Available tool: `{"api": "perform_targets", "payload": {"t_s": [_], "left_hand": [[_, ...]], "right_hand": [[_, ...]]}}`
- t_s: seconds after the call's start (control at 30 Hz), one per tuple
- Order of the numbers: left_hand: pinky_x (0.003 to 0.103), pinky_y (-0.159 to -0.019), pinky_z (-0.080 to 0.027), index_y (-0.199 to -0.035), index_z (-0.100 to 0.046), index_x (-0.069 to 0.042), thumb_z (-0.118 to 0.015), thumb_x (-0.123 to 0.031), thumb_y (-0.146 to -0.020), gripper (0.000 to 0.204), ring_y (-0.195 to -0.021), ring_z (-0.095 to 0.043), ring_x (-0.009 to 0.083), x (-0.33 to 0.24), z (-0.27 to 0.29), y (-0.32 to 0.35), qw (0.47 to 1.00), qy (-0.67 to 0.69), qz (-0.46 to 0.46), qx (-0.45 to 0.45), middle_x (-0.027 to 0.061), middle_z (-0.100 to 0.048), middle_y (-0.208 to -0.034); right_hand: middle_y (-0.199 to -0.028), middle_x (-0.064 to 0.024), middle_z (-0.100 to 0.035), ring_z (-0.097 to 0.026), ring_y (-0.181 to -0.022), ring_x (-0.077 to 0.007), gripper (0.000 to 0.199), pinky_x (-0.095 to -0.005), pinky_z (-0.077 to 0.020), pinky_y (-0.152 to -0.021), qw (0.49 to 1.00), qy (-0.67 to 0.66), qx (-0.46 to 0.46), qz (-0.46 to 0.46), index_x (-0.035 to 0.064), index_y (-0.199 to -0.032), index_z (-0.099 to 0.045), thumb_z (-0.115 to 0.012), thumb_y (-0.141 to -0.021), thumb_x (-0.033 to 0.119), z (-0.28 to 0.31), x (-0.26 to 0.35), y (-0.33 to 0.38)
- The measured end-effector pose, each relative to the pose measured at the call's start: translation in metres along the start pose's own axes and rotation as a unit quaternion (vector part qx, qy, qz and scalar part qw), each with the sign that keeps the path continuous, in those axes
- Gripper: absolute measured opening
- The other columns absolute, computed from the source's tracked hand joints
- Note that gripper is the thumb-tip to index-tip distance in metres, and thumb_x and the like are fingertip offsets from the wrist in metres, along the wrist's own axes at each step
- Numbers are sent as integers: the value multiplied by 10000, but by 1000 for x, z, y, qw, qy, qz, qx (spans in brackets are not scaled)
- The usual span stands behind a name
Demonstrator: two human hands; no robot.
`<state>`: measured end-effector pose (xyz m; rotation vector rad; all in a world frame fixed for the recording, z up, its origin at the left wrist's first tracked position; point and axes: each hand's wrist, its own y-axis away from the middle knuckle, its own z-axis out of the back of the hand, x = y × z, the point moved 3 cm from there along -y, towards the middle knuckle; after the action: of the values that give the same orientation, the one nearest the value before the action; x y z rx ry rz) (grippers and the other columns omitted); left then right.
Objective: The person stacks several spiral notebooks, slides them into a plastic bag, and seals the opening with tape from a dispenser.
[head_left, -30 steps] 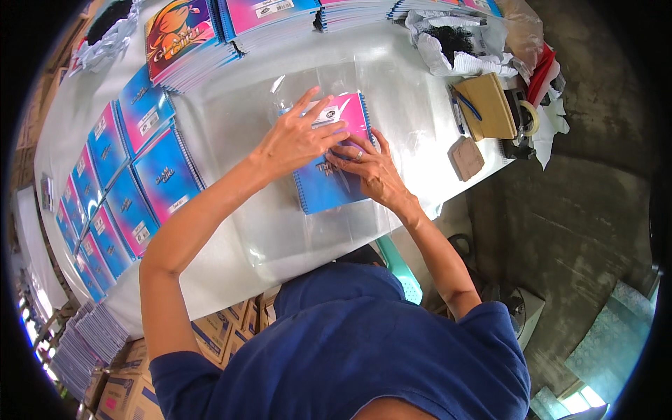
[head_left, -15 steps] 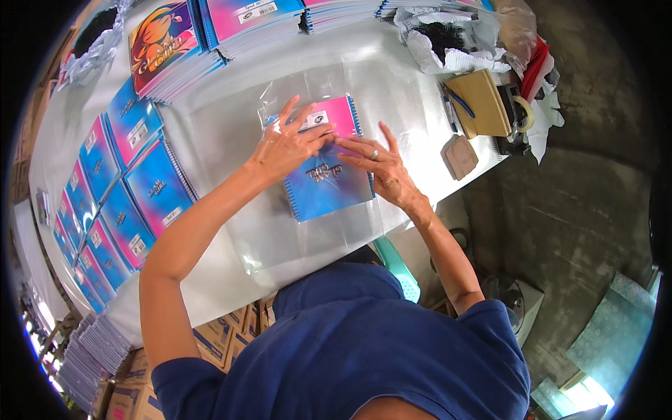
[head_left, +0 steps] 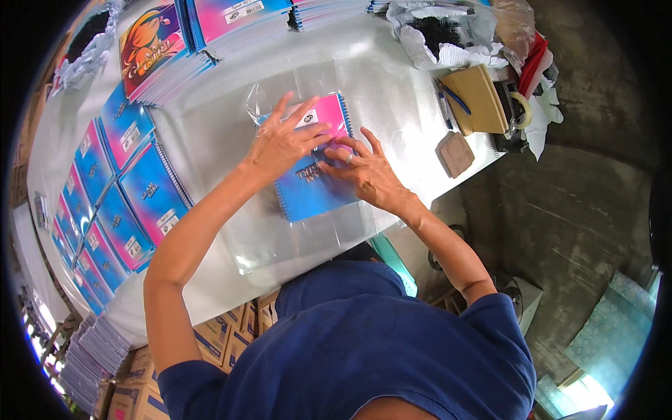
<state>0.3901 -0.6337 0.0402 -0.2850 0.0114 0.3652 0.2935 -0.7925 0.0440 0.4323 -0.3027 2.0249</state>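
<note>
Blue-and-pink spiral notebooks (head_left: 315, 196) lie on the table in front of me. Coils show along both the upper right edge and the lower left edge, so they look like a pair laid opposite ways. Clear plastic film (head_left: 262, 248) is spread beneath and around them, its crinkled edge standing up at the far left. My left hand (head_left: 283, 143) rests on the upper part with its fingers spread. Beside it, my right hand (head_left: 367, 175) touches the middle, its fingers apart and somewhat bent. Both hands partly cover the notebooks.
Wrapped notebooks (head_left: 143, 185) sit in rows on the left, and tall notebook stacks (head_left: 238, 17) along the far side. At the right edge are a brown pad (head_left: 479, 101), a blue pen (head_left: 456, 98), a tape roll (head_left: 521, 112) and a brown block (head_left: 456, 155). Cardboard boxes (head_left: 220, 339) stand below.
My right hand has slid left and its fingers have bent more over the notebooks. My left hand stays spread on the upper part. The whole view has shifted slightly.
</note>
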Motion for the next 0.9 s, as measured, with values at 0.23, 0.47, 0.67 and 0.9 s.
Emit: {"api": "perform_targets", "payload": {"t_s": [0.23,0.47,0.67,0.9], "left_hand": [[554,-1127,-188,-1276,-565,-262,-756,-82,-596,729,-1403,-250,250,0,4,-43,996,13,62,62,-23,-441,-1424],[559,-1127,-184,-1449,-325,-289,-833,-92,-427,1158,-1425,-184,285,-7,-8,-83,972,-37,41,227,3,-215,-1547],[564,-1141,-167,-1471,-259,-306,-891,-134,-309,1334,-1440,-119,283,-19,6,-102,934,-37,67,349,-4,-160,-1559],[561,-1143,-173,-1470,-262,-301,-900,-160,-257,1378,-1440,-116,293,-23,2,-111,924,-51,72,371,3,-178,-1553]], "right_hand": [[-1212,22,-524,-412,-1259,-185,443,-554,-154,-1143,999,23,4,24,227,-1174,-654,-524,-790,49,1,-1,4],[-1263,-29,-567,-483,-1210,-220,350,-449,-351,-1047,974,-226,-28,5,147,-1062,-698,-621,-760,-12,28,-29,51],[-787,-54,-685,-615,-756,-114,131,-256,-464,-715,784,-171,-352,-482,-15,-862,-708,-669,-806,96,175,-270,260],[-1123,-126,-638,-564,-1078,-261,375,-497,-432,-943,754,-363,-118,-535,43,-1042,-687,-755,-766,288,204,-378,292]]}}
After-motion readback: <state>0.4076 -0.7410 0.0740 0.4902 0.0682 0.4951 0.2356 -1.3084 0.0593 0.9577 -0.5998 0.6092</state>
